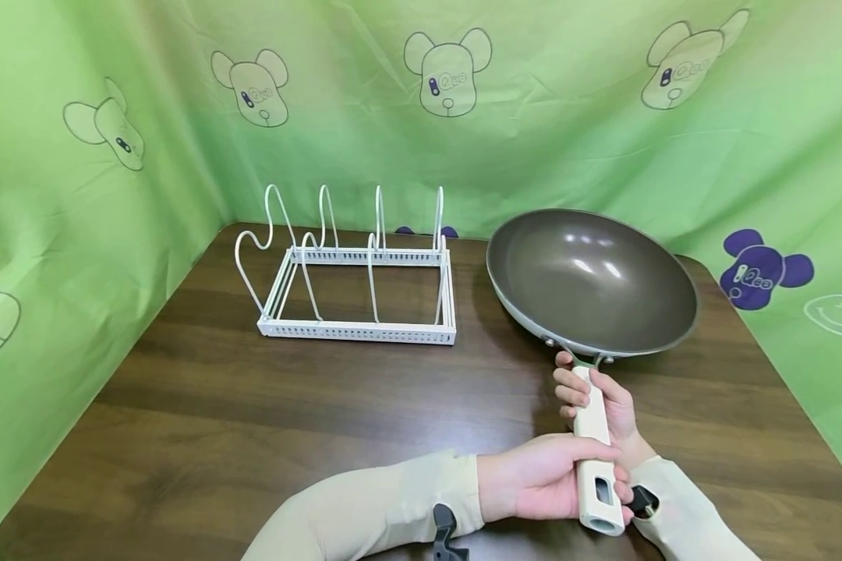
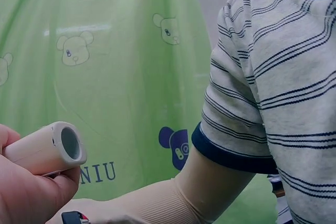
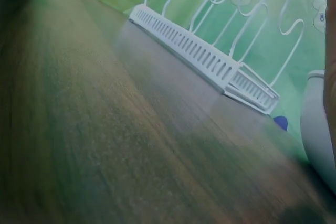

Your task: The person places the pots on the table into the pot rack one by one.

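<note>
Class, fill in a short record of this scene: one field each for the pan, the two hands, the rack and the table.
pan: dark wok, tilted, cream handle toward the person
left hand: grips the handle near its end
right hand: grips the handle nearer the bowl
rack: white wire rack, empty, left of the wok, apart from it
table: dark wood, green cloth behind

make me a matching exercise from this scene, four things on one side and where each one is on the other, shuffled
Things:
1. wok
2. pan rack
3. left hand
4. right hand

Places:
A. on the handle's end, nearest the person
B. right side of the table
C. on the handle just below the wok's bowl
D. standing empty, left of the wok

Pairs: 1-B, 2-D, 3-A, 4-C
</note>
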`<state>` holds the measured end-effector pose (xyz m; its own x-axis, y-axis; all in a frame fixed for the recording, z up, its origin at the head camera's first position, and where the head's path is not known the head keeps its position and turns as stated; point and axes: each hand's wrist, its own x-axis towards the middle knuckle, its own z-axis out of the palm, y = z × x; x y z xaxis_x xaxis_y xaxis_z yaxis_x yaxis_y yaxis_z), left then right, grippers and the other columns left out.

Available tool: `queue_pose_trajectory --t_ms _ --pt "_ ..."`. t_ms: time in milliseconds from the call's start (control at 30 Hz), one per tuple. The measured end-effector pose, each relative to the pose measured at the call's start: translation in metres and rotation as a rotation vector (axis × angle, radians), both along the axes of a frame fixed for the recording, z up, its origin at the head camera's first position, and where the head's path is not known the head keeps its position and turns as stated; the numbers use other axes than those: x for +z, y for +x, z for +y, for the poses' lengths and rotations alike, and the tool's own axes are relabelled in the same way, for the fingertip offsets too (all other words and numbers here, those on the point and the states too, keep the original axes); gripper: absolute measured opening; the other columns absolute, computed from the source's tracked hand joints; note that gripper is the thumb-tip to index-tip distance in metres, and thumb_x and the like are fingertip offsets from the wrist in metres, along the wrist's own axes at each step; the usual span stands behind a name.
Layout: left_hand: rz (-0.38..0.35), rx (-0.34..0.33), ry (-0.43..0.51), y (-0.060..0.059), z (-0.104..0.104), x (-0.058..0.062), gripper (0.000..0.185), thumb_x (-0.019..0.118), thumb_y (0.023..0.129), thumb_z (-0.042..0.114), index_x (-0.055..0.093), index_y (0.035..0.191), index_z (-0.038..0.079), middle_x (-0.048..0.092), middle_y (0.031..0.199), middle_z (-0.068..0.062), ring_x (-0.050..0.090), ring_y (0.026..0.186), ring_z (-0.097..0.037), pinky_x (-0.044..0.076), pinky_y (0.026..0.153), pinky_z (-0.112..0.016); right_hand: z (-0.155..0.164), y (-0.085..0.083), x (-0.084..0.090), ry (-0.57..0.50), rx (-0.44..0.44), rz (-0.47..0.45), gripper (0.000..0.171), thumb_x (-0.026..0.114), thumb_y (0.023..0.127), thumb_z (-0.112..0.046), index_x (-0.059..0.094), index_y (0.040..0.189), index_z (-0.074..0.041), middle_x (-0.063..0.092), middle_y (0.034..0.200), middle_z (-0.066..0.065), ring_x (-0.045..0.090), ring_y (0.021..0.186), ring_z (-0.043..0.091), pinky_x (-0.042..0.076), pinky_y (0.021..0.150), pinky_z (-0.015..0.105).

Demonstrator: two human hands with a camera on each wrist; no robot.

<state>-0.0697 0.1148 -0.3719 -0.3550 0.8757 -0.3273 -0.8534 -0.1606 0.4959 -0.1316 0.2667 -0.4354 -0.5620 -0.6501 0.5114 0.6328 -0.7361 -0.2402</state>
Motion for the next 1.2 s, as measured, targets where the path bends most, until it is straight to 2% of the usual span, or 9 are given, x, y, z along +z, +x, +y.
queue_pose_trajectory --t_ms 67,133,300,567,700,967,1200 --pt "0.018 -0.010 0.008 0.000 -0.001 -0.001 0.023 0.036 0.104 0.012 0.049 0.087 0.007 0.048 0.082 -0.001 0.047 0.078 -0.010 0.029 0.110 -0.044 -0.002 -0.001 0.000 0.008 -0.007 0.018 0.029 0.030 0.106 -0.013 0.032 0.134 -0.003 0.013 0.083 -0.004 0.025 0.075 0.007 0.049 0.097 0.036" --pt "0.034 -0.024 0.023 0.000 -0.002 0.000 0.021 0.035 0.105 0.012 0.048 0.089 0.008 0.047 0.082 0.001 0.046 0.078 -0.009 0.029 0.108 -0.042 -0.002 -0.001 0.002 0.004 -0.002 0.018 0.027 0.030 0.106 -0.012 0.032 0.132 -0.004 0.012 0.082 -0.005 0.023 0.072 0.007 0.049 0.097 0.036" --pt "0.067 -0.049 0.060 -0.001 -0.004 0.003 0.017 0.033 0.105 0.011 0.046 0.094 0.012 0.046 0.083 0.003 0.045 0.078 -0.007 0.028 0.106 -0.042 -0.003 -0.001 0.006 -0.004 0.015 0.004 0.025 0.028 0.107 -0.010 0.033 0.130 -0.003 0.012 0.081 -0.005 0.023 0.070 0.006 0.049 0.097 0.038" --pt "0.095 -0.071 0.094 -0.001 -0.004 0.006 0.021 0.031 0.105 0.008 0.043 0.091 0.018 0.045 0.082 0.003 0.045 0.079 -0.007 0.030 0.105 -0.043 -0.002 -0.001 0.010 -0.018 0.031 0.019 0.024 0.030 0.106 -0.008 0.035 0.129 -0.003 0.011 0.080 -0.006 0.021 0.066 0.005 0.050 0.096 0.037" --pt "0.114 -0.095 0.125 -0.001 -0.005 0.005 0.023 0.030 0.105 0.008 0.043 0.089 0.019 0.043 0.082 0.003 0.043 0.079 -0.007 0.035 0.095 -0.037 -0.001 -0.001 0.009 -0.015 0.024 0.018 0.024 0.030 0.106 -0.007 0.035 0.129 -0.002 0.011 0.080 -0.006 0.022 0.067 0.004 0.051 0.095 0.037" --pt "0.108 -0.092 0.144 0.000 -0.008 0.006 0.025 0.031 0.105 0.007 0.043 0.085 0.016 0.040 0.080 0.005 0.040 0.076 -0.008 0.042 0.079 -0.028 -0.003 -0.001 0.009 -0.001 0.007 0.041 0.023 0.031 0.106 -0.008 0.035 0.128 -0.002 0.011 0.081 -0.005 0.022 0.067 0.005 0.051 0.094 0.037" --pt "0.190 -0.067 0.145 0.000 -0.012 0.009 0.022 0.032 0.104 0.005 0.044 0.089 0.015 0.044 0.080 0.004 0.046 0.075 -0.008 0.046 0.076 -0.030 -0.007 -0.001 0.018 -0.013 -0.049 0.032 0.024 0.035 0.104 -0.005 0.036 0.128 0.000 0.012 0.080 -0.005 0.024 0.066 0.006 0.054 0.091 0.039"
